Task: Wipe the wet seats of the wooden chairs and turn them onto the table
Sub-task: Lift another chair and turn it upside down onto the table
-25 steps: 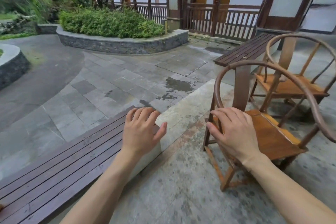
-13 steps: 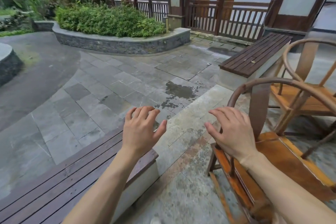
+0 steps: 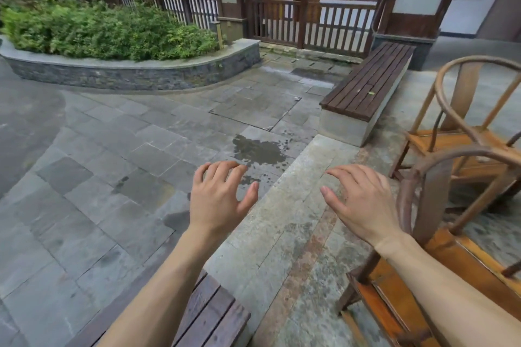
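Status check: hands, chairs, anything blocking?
Left hand and right hand open, holding nothing. Near chair by right wrist, untouched; far chair upright behind it. No cloth or table in view. Bench stands ahead.

Near chair (image 3: 439, 234): my right forearm covers pt of the seat; its right side and legs are cut by the frame's right and btm edges. Far chair (image 3: 462, 110): right pt of back hoop runs off the right edge, lower legs hidden behind near chair's rail. Near bench (image 3: 214, 315): only its end shows, rest cut at btm and under my left arm. Seat wetness can't be told. Fingertips (image 3: 210, 169) of my left hand (image 3: 218, 200) curl out of sight.
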Demonstrator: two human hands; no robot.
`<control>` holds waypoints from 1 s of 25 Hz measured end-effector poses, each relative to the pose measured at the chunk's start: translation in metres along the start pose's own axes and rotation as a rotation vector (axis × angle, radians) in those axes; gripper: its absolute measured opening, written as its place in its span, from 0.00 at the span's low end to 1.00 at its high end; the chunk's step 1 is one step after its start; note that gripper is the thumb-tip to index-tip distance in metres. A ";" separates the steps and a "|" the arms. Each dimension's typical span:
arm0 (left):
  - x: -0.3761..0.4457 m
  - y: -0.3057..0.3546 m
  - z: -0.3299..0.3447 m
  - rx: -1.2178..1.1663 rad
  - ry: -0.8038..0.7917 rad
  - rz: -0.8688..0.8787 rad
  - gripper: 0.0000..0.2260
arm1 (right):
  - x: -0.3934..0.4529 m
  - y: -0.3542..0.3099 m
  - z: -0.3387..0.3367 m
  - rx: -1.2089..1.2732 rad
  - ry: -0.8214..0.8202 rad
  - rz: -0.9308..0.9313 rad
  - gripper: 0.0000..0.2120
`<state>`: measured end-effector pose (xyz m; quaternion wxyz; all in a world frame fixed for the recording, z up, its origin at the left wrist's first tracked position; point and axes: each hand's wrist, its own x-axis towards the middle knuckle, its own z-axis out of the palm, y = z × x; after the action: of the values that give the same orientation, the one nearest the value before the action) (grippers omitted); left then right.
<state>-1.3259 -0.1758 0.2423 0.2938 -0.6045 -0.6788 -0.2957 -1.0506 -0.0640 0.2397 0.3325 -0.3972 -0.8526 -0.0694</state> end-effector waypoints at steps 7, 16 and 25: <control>0.091 -0.043 0.122 -0.069 0.006 0.034 0.20 | 0.097 0.049 0.069 -0.056 0.026 0.069 0.24; 0.239 -0.049 0.288 -0.094 0.029 0.033 0.19 | 0.253 0.172 0.167 -0.096 0.048 0.068 0.23; 0.358 -0.042 0.422 -0.121 -0.010 0.115 0.19 | 0.354 0.276 0.243 -0.084 0.045 0.155 0.22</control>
<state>-1.4200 0.3713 0.2364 0.2699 -0.6606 -0.6253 -0.3160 -1.1393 0.4388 0.2330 0.3391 -0.4737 -0.8080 -0.0880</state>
